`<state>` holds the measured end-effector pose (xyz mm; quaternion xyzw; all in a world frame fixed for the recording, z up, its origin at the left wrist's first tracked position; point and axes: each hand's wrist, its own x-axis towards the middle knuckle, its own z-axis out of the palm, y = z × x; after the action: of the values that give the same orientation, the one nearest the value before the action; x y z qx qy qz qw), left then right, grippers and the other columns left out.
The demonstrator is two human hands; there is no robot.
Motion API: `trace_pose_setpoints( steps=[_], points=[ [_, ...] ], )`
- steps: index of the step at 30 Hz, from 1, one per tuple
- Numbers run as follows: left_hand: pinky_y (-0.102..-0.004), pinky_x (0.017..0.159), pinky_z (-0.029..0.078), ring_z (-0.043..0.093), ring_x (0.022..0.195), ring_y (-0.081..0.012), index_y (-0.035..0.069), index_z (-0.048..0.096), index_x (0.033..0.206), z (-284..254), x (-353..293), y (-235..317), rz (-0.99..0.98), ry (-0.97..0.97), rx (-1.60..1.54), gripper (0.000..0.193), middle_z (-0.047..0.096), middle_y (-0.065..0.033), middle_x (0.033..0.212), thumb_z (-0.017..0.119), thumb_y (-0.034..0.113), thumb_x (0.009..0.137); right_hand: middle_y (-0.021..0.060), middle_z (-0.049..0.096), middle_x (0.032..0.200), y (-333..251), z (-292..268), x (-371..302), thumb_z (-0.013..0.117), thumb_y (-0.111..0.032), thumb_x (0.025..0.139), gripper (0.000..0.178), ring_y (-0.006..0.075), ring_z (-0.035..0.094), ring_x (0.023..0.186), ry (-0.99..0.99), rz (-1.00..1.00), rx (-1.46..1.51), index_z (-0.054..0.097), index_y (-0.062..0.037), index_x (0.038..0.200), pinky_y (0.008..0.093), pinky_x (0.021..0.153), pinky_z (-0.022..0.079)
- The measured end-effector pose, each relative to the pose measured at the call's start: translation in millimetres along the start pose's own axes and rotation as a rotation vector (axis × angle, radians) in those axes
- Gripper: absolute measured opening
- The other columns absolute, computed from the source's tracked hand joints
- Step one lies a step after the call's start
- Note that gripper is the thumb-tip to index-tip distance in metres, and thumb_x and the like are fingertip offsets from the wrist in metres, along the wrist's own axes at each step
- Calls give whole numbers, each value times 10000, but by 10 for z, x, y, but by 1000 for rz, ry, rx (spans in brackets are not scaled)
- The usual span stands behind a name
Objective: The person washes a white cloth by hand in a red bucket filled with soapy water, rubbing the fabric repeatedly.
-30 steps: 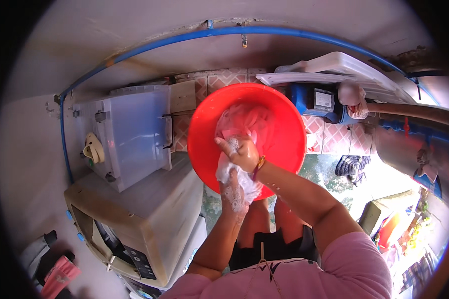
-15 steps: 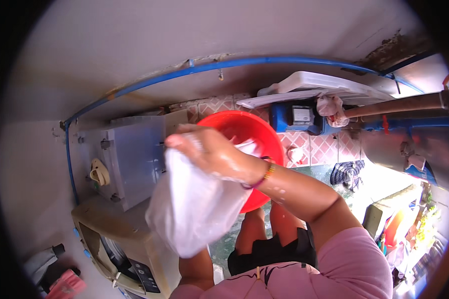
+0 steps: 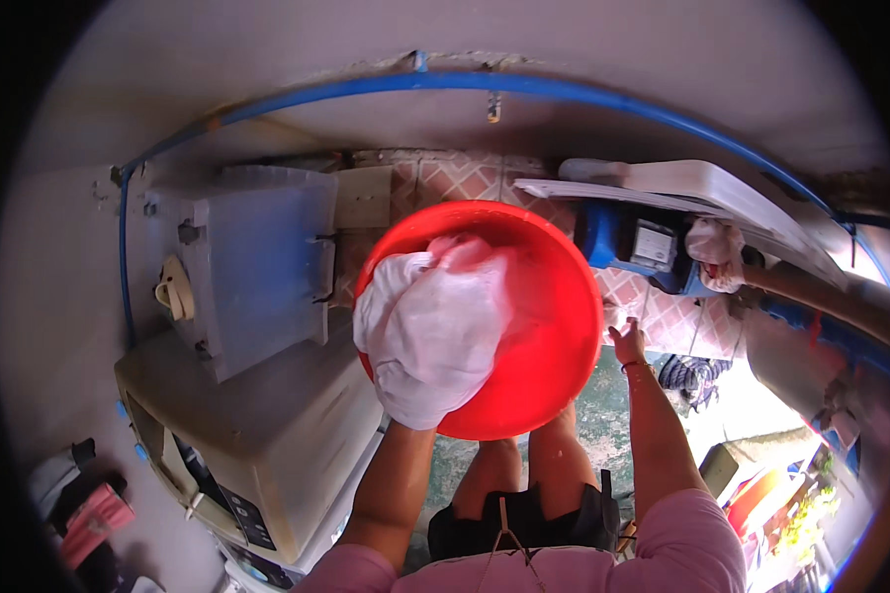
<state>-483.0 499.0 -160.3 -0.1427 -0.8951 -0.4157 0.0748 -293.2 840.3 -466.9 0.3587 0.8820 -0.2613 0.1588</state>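
Note:
A wide red basin (image 3: 549, 371) stands in front of my knees. Over its left side hangs a wet-looking white cloth (image 3: 435, 321), draped over my left hand, whose fingers are hidden beneath it. Only my left forearm (image 3: 391, 484) shows, running up to the cloth's lower end. At the cloth's far edge a pinkish patch shows, too blurred to make out. My right hand (image 3: 629, 342) is just right of the basin rim, apart from the cloth, with its fingers spread and nothing visible in them.
At left, a washing machine (image 3: 257, 425) stands beside a translucent plastic cabinet (image 3: 257, 272). A blue pump-like unit (image 3: 628, 237) sits back right, under leaning white panels (image 3: 653, 183). A dark striped cloth (image 3: 692, 379) lies on the floor. A blue pipe (image 3: 485, 83) runs along the wall.
My right hand has left the white cloth and swung out to the right of the basin. The cloth has moved from the basin's left front to over the basin, on my left hand.

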Motion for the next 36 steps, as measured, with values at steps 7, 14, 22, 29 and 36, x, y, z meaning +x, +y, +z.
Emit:
trace_pose_setpoints(
  steps=[7, 14, 22, 29, 36],
  points=[
    [-322, 803, 474, 585, 905, -204, 29, 591, 997, 1, -97, -170, -81, 11, -67, 299, 598, -85, 991, 683, 119, 727, 340, 486, 1122, -218, 700, 164, 743, -498, 615, 948, 456, 495, 1055, 2, 403, 123, 290, -33, 1305, 466, 894, 421],
    [-329, 814, 473, 585, 924, -227, 30, 595, 995, 67, -34, -208, -64, 14, -145, 331, 600, -97, 1008, 708, 107, 694, 268, 538, 1068, -88, 536, 357, 761, -340, 639, 796, 376, 554, 978, 91, 362, 161, 354, 22, 1220, 418, 850, 453],
    [-337, 827, 472, 585, 947, -254, 30, 599, 993, -247, -88, -183, -109, 69, -229, 369, 602, -110, 1028, 737, 95, 657, 142, 572, 1047, -979, -518, -511, 701, -153, 765, 499, 225, 593, 919, 203, 54, 1124, 438, 37, 1144, 329, 809, 481],
    [-371, 842, 468, 577, 974, -282, 56, 603, 1019, -502, -227, -272, 11, 14, -136, 425, 600, -128, 1036, 757, 90, 624, 118, 569, 1061, -2666, -1840, -1282, 679, -130, 795, 418, 199, 579, 968, -199, -402, 1092, 493, 15, 1141, 321, 849, 478],
    [-380, 836, 465, 577, 964, -289, 104, 593, 1076, -485, -361, -420, 170, 135, 320, 427, 603, -101, 1040, 720, 212, 682, 63, 574, 1068, -3519, 46, -268, 608, -153, 804, 352, 217, 552, 977, -441, 27, 1734, 521, -40, 1126, 337, 911, 427]
  ],
)
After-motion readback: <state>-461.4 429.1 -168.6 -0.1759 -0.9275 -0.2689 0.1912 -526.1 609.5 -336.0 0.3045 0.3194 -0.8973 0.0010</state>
